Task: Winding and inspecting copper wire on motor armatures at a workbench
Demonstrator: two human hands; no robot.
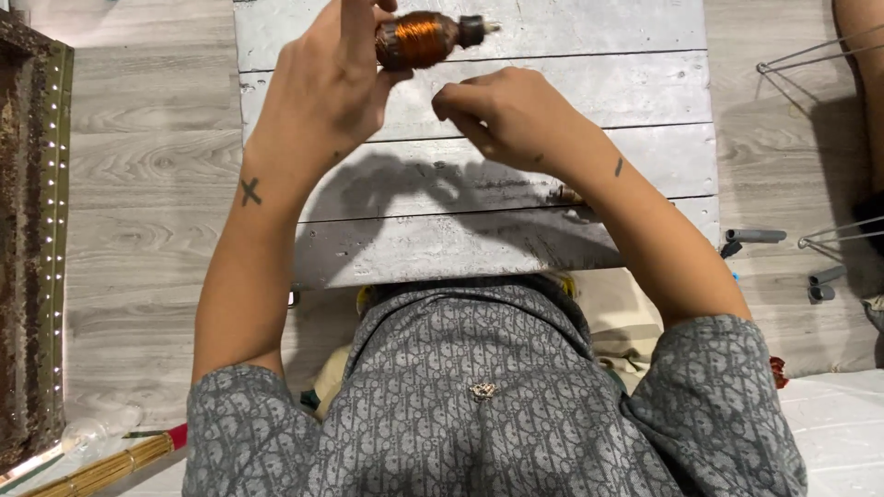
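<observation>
Floorboards of pale grey wood-grain laminate [138,184] fill the frame, carrying everything else. Over them, from the centre up to 12 o'clock, lies a low work surface of silver-painted wooden planks [589,92], giving the hands a flat, firm bench just in front of the seated person. At 9 o'clock a rusty dark metal frame edged with a studded yellow-green strip [41,230] runs along the left border, well apart from the work. At 6 o'clock the person's grey patterned short-sleeved shirt [488,405] occupies the foreground.

Left hand [331,87], at 11 o'clock, is raised above the planks, its fingers closed around one end of a small motor armature wound with copper-coloured wire, with a dark end piece and short metal shaft [425,37]; the grip leaves the winding and the far end exposed toward the other hand. Right hand [511,115], just beside and below the armature at 12 o'clock, has fingertips pinched together, apparently on something fine; whether a wire strand lies between them cannot be told.

At 3 o'clock, short grey plastic tube pieces [755,236] and thin bent metal wire rods [810,51] rest on the floor, near reach. At 7 o'clock lies a straw broom with a red-banded handle [120,465].
</observation>
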